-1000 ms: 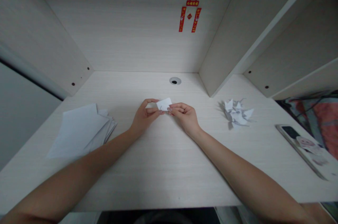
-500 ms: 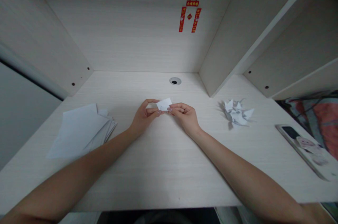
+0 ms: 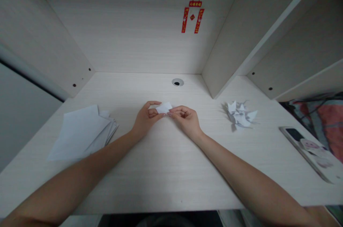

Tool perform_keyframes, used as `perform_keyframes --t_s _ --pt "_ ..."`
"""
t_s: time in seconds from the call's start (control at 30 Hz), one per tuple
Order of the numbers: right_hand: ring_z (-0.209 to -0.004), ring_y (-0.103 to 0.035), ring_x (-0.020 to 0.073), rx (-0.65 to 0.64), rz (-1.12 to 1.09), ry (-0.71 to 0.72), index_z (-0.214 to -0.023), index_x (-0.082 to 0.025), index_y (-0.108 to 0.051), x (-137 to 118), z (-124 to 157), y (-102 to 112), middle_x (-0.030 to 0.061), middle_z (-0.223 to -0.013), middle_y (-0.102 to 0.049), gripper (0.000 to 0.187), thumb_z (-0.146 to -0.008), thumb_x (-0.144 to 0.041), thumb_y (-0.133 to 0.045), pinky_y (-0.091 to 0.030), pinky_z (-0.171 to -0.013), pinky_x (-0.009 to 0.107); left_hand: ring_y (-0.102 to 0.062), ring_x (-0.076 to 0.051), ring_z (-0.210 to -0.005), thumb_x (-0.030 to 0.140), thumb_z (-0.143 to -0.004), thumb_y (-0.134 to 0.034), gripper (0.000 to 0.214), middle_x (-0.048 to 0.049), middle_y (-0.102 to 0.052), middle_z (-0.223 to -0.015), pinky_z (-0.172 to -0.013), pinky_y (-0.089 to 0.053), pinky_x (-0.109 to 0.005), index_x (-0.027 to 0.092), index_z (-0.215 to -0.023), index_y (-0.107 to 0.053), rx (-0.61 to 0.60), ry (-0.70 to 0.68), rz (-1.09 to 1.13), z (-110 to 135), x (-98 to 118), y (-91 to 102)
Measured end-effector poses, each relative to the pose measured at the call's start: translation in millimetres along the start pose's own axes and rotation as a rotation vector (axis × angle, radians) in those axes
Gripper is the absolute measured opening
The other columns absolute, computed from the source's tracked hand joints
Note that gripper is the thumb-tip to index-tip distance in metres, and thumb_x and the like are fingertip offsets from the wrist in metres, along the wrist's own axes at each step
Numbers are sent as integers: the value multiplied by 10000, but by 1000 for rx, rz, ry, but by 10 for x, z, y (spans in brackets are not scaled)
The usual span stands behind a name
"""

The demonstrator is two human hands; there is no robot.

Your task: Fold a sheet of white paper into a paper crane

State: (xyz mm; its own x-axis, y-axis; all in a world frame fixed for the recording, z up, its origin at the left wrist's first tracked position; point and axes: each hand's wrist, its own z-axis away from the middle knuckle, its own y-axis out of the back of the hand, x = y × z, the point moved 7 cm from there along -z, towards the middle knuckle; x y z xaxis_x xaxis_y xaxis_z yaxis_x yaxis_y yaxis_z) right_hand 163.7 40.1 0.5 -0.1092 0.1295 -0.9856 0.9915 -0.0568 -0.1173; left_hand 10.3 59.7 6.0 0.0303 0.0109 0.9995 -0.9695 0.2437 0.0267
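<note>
A small folded piece of white paper (image 3: 164, 107) is held between my two hands over the middle of the desk. My left hand (image 3: 147, 117) pinches its left and lower edge with thumb and fingers. At its right lower corner, my right hand (image 3: 187, 118) grips it between thumb and index finger, the other fingers curled. The thumbs nearly meet along the near edge. Fingertips cover part of the paper, so its exact folds cannot be made out.
Loose white sheets (image 3: 80, 130) lie stacked on the left of the desk (image 3: 160, 177). On the right sit several folded paper cranes (image 3: 241, 114) in a cluster, and a phone (image 3: 308, 152) in a decorated case. A cable hole (image 3: 178, 82) is near the back panel, beside an upright divider (image 3: 222, 70).
The paper has shifted slightly left and tilted lower. My right hand has moved a little left with it, and the thumbs have come closer together.
</note>
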Motion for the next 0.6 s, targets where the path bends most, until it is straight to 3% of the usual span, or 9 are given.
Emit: perform_keyframes --t_s 0.6 --pt "-700 -629 157 -17 68 105 -814 -204 -646 -15 -13 1 36 -788 -690 267 -618 -339 -766 -496 -699 289 -496 -75 -423 357 -624 -740 401 75 -563 -501 -424 -313 -165 191 -931 -544 -11 21 -29 9 -16 7"
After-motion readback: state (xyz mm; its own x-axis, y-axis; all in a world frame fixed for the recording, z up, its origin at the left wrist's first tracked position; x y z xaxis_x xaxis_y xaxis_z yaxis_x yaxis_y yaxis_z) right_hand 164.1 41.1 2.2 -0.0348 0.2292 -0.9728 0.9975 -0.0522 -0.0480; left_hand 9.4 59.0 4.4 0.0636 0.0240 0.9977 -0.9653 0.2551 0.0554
